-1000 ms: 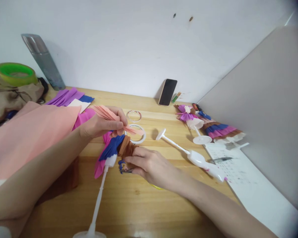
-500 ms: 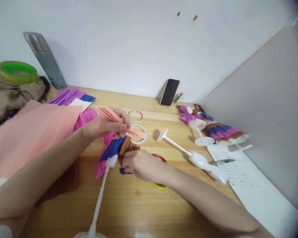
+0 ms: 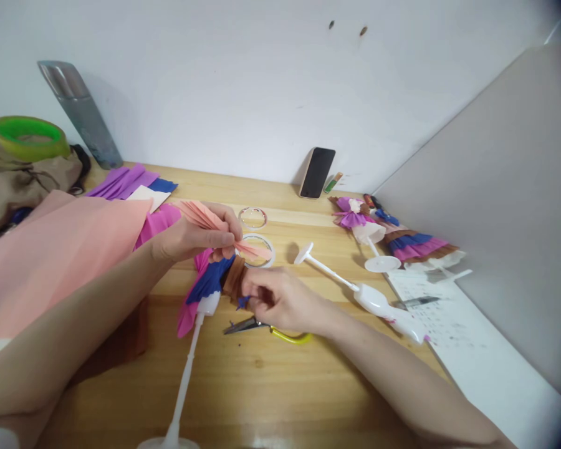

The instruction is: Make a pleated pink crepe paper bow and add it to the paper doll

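Note:
My left hand point(image 3: 191, 237) pinches a folded fan of pink paper point(image 3: 206, 219) above a paper-skirted doll figure point(image 3: 212, 279) with blue, magenta and brown pleats on a white stand point(image 3: 184, 380). My right hand point(image 3: 280, 299) rests at the brown pleats and holds a small blue paper scrap point(image 3: 241, 302) between its fingertips. A pair of scissors point(image 3: 262, 327) with yellow handles lies on the wooden table point(image 3: 243, 386) just under my right hand.
Large pink paper sheet point(image 3: 51, 255) and purple sheets point(image 3: 121, 182) at left. Two tape rings point(image 3: 255, 231) behind my hands. A bare white doll body point(image 3: 374, 299), a finished doll point(image 3: 393, 240), a phone point(image 3: 316, 173), a pen on a printed sheet point(image 3: 418, 302), a grey bottle point(image 3: 81, 115).
My right hand lifted off the scissors and rose toward the brown pleats with the blue scrap. The scissors now lie uncovered on the table. My left hand barely moved.

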